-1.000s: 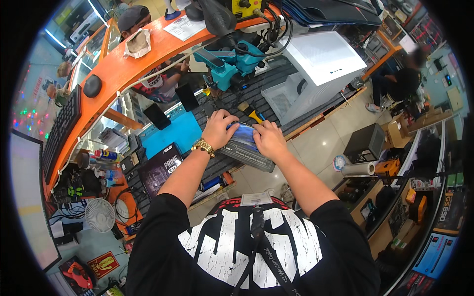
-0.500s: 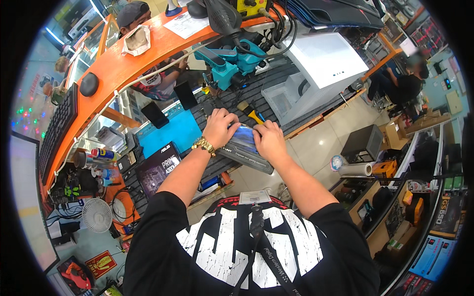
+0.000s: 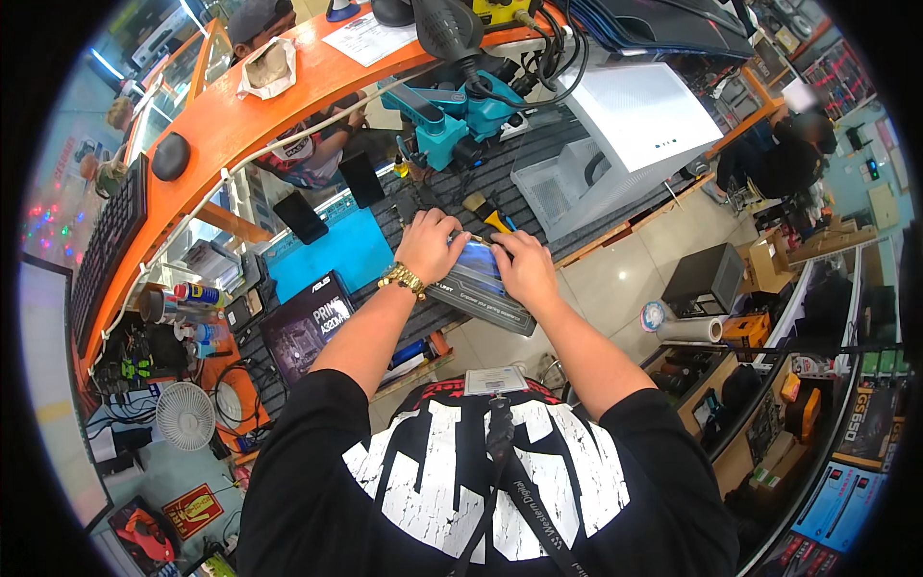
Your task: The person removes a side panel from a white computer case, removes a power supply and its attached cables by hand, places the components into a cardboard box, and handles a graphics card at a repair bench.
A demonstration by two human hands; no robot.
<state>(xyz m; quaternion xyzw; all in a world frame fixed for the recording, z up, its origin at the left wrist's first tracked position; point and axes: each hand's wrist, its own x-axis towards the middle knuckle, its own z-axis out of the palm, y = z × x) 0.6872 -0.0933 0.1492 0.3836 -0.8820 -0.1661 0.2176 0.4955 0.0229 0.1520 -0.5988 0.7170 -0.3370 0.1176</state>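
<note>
A dark printed cardboard box point(image 3: 484, 306) with a blue panel lies tilted on the bench before me. My left hand point(image 3: 430, 248), with a gold bracelet at the wrist, grips its far left part, fingers bent over the top. On the other side my right hand point(image 3: 524, 267) holds the box near its far right edge, fingers curled. The two thumbs point toward each other over the blue panel. Just beyond the hands is a brush point(image 3: 487, 213) with a yellow and black handle. The undersides of both hands are hidden.
Left of the box lie a blue mat point(image 3: 332, 255), a dark motherboard box point(image 3: 306, 332) and two black phones point(image 3: 361, 180). A white computer case point(image 3: 635, 115) stands at the far right, near a teal clamp-like tool point(image 3: 437, 125). Other people are beyond the counter and at right.
Both hands stay on the box with only slight finger shifts. The view has moved a little.
</note>
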